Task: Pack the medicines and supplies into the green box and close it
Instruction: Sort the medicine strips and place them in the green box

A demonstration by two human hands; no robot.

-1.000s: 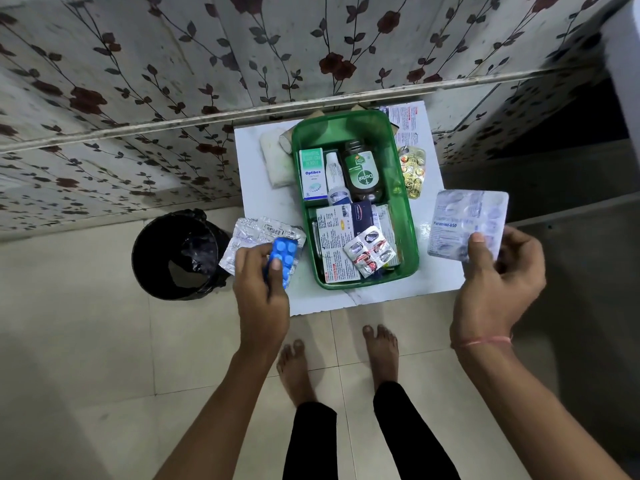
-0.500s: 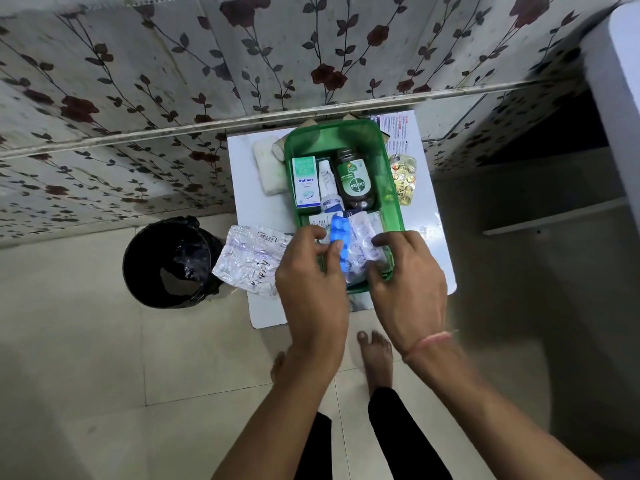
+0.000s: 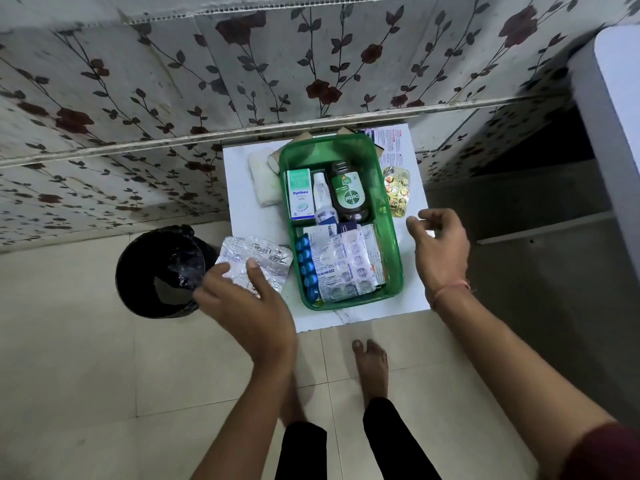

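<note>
White bench (image 3: 412, 296) against floral wall, tiled floor, black bin (image 3: 162, 271) beside. Green box (image 3: 391, 237) centred, open, now containing blue strip (image 3: 306, 265) and silver strip (image 3: 343, 268). Left hand (image 3: 242, 299) gripping foil strips (image 3: 256, 258); right hand (image 3: 440, 244) withdrawn, empty, fingers loose.

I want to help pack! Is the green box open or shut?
Open. The green box has no lid on it, so the Dettol bottle and pill strips inside show.

Head camera looks steeply down over the table (image 3: 242, 174) and floor.

Home — floral wall (image 3: 242, 71), tiled floor (image 3: 86, 393)
</note>
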